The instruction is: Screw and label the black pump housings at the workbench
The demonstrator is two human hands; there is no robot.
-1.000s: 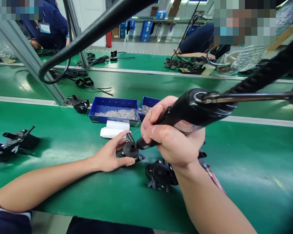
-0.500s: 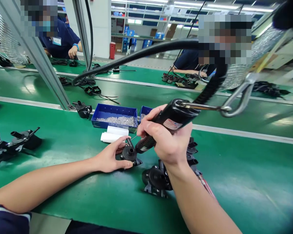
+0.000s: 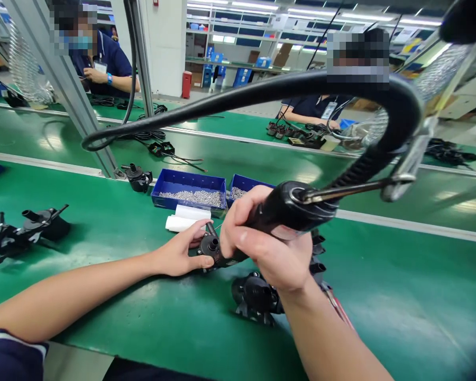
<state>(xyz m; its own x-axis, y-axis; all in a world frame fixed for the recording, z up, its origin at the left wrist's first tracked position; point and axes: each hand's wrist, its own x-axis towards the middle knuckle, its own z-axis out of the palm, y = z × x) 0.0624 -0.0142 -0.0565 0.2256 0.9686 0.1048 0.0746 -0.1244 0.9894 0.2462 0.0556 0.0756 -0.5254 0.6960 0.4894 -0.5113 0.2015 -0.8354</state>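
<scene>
My left hand [image 3: 181,253] grips a small black pump-like housing [image 3: 209,244] with a short round spout, thumb at its near side and fingers behind. My right hand [image 3: 264,238] is wrapped round a black electric screwdriver [image 3: 297,209], tilted with its lower end down against the right side of the housing. Its tip is hidden behind the fingers and the housing. From the driver's upper end run a thick black cable and a metal hanging hook [image 3: 400,182]. Similar black housings [image 3: 256,296] stand beside my right wrist, partly covered by it.
Blue bins [image 3: 189,189] of small silver screws stand behind my hands, with white rolls [image 3: 184,218] in front. More black housings [image 3: 43,225] lie at the left, and another single one [image 3: 137,177] by the metal post [image 3: 69,79]. Two co-workers sit across the line.
The screwdriver's upper end has swung lower and to the right, and its lower end has moved down along the housing. The cable loop has shifted with it. My left hand has barely moved.
</scene>
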